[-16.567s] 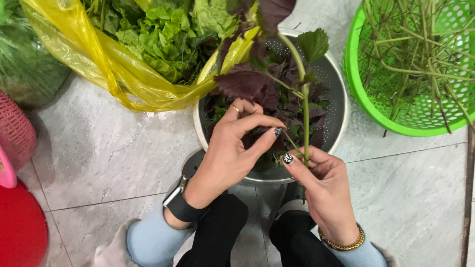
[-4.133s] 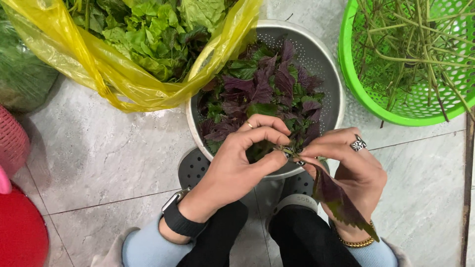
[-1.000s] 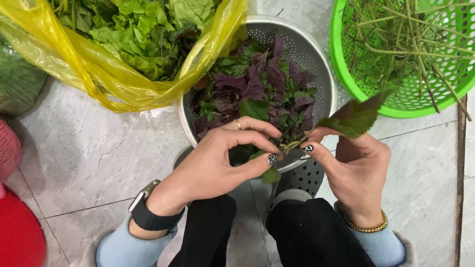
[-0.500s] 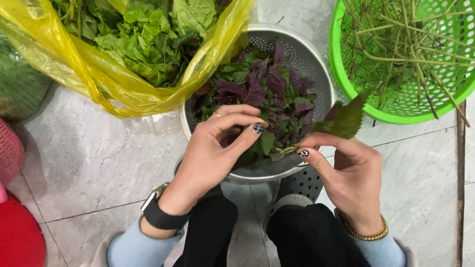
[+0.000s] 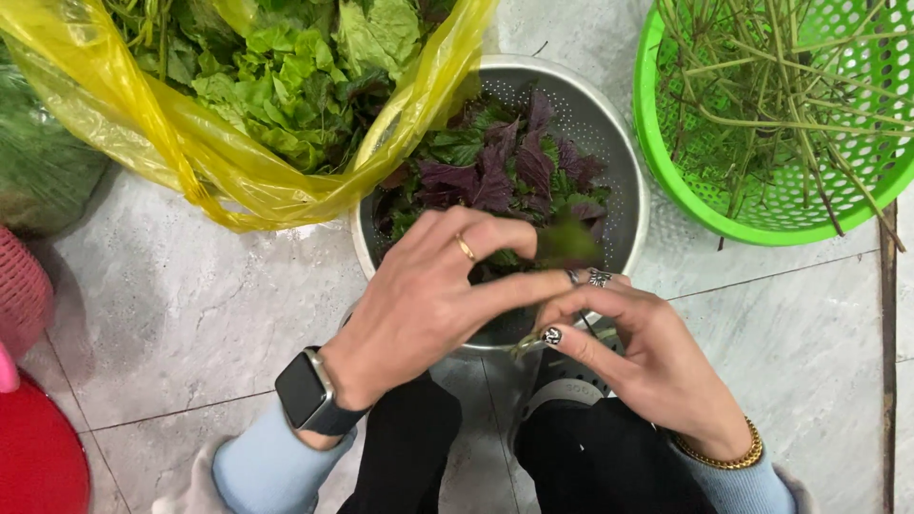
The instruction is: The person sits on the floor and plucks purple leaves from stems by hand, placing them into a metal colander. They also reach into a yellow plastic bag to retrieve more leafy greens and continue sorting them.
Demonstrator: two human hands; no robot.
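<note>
A steel colander [image 5: 624, 171] holds purple and green leaves [image 5: 495, 171] on the tiled floor. My left hand [image 5: 428, 295], with a ring and a dark wristwatch, reaches over the colander's near rim, its fingertips pinching a blurred green leaf [image 5: 566, 243]. My right hand [image 5: 638, 347], with patterned nails and a gold bracelet, meets it from the right and pinches a thin stem [image 5: 526, 345] just below. Both hands touch over the rim. My knees in black trousers are under them.
A yellow plastic bag [image 5: 190, 162] of green leafy herbs lies against the colander's left side. A green plastic basket [image 5: 666, 162] with bare stems stands at the right. A red bowl [image 5: 38, 466] and pink basket [image 5: 24, 295] sit at the left edge.
The leaf my right hand held out to the right has come in over the colander. My left hand has closed toward my right, and both now pinch together at the rim.
</note>
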